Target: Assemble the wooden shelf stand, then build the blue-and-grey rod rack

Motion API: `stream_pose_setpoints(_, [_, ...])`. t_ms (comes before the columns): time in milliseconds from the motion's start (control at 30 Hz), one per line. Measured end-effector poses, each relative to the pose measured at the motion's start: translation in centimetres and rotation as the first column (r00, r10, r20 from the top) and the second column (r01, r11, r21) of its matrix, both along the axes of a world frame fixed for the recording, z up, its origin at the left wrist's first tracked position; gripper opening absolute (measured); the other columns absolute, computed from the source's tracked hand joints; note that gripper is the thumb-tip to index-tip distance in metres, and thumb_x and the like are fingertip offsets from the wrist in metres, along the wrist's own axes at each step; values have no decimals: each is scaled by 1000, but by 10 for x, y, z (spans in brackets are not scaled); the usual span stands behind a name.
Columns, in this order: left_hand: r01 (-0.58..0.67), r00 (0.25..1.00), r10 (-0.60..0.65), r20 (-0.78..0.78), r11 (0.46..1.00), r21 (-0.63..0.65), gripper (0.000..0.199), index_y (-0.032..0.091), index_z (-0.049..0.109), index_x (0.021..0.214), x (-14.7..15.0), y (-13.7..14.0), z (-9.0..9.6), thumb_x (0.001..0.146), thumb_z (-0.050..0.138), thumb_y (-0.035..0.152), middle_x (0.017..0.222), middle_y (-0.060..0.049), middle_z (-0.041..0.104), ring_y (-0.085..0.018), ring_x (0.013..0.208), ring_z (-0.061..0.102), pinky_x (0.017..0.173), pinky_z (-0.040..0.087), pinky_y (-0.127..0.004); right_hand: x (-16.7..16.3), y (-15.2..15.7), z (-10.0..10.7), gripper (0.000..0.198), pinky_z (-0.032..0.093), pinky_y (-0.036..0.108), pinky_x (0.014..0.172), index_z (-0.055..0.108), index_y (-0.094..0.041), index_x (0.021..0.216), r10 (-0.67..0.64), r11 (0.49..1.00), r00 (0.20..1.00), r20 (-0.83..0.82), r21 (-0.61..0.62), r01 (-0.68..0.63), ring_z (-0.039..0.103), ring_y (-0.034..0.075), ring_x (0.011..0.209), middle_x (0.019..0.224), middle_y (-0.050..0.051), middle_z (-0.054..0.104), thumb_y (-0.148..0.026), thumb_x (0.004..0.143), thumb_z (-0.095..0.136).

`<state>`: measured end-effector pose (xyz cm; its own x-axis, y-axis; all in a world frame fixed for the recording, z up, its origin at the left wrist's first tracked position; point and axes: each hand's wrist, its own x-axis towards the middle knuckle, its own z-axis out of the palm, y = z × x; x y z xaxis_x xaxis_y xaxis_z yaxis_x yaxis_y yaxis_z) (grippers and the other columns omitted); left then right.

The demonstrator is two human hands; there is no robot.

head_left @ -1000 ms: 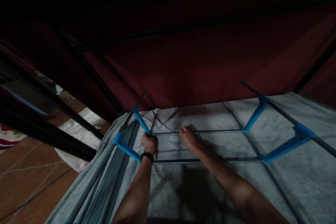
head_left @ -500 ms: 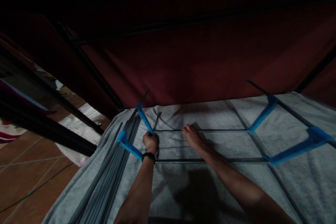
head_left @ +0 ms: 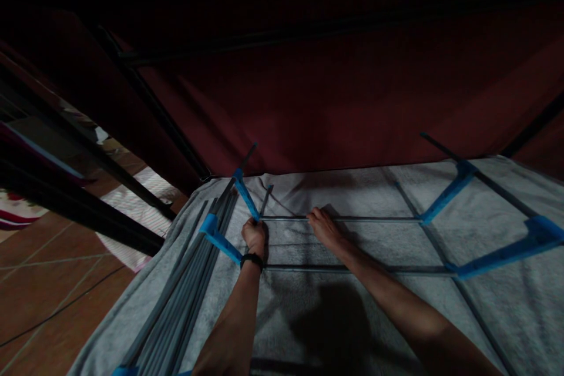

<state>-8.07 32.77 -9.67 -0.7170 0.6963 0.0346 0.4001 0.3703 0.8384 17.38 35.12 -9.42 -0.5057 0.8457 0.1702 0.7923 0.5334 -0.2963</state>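
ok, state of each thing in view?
Left hand: at foot of far-left blue connector, grip partly hidden
Right hand: curled on far crossbar
Near crossbar: left end hidden
Grey tubes at left: side by side
Grey blanket: spread out, wrinkled
Black wristband: worn
Red fabric: upright

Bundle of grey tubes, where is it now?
In the head view, the tubes lie at lower left on the grey blanket, left of the left hand.

Grey tubes (head_left: 187, 294) are showing smooth, metal-like finish w/ dull sheen. Blue connectors (head_left: 497, 258) are looking plastic, smooth, semi-matt. Grey blanket (head_left: 529, 317) is showing matt, fuzzy cloth. Red panel (head_left: 352, 111) is looking like matt fabric. Floor tiles (head_left: 39, 288) are showing smooth, low-sheen surf.
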Motion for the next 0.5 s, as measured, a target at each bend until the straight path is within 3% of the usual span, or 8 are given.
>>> stream_pose_setpoints(233, [5, 1000, -5, -23, 1000, -2, 14, 15, 67, 90, 0, 1, -6, 78, 60, 16, 83, -7, 70, -17, 77, 62, 68, 44, -25, -8, 5, -1, 20, 43, 35, 98, 65, -18, 108, 18, 1000, 994, 104, 2, -18, 59, 23, 106, 117, 11, 64, -23, 101, 47])
stream_pose_setpoints(500, [-26, 995, 23, -101, 999, -31, 15, 16, 69, 93, 0, 3, -14, 79, 62, 16, 84, -8, 71, -17, 77, 63, 73, 45, -27, -9, 7, -3, 22, 43, 34, 98, 65, -18, 108, 32, 999, 992, 123, -17, -30, 60, 22, 109, 119, 10, 65, -23, 102, 44])
